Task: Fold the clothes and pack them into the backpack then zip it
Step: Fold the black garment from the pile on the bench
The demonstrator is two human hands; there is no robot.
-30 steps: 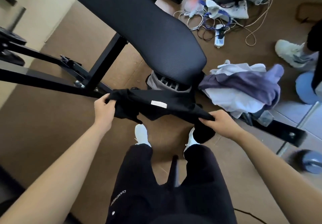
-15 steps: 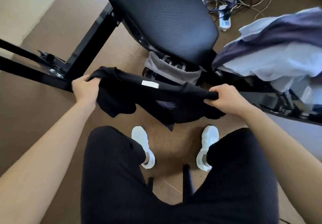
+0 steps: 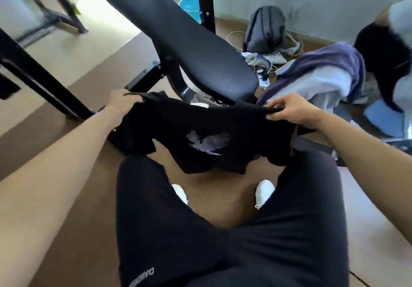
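Black shirt [image 3: 200,130] with a pale purple feather print [image 3: 208,142]: hangs spread in the air above the knees, just in front of the near end of the bench [image 3: 178,32]. Gripped along its top edge at both ends: left hand [image 3: 121,102] curled round the left corner, right hand [image 3: 289,111] pinching the right corner between thumb and fingers. Lower edge bunched and uneven, above brown floor [image 3: 223,199] and two white shoes [image 3: 264,192]. Right of the bench's near end, a heap of purple and white clothes [image 3: 323,72]. Beyond the heap, by the far wall, a grey backpack [image 3: 264,30] upright on the floor among loose cables [image 3: 234,39], well apart from the shirt. Further back, past the bench, a blue bucket [image 3: 189,5].
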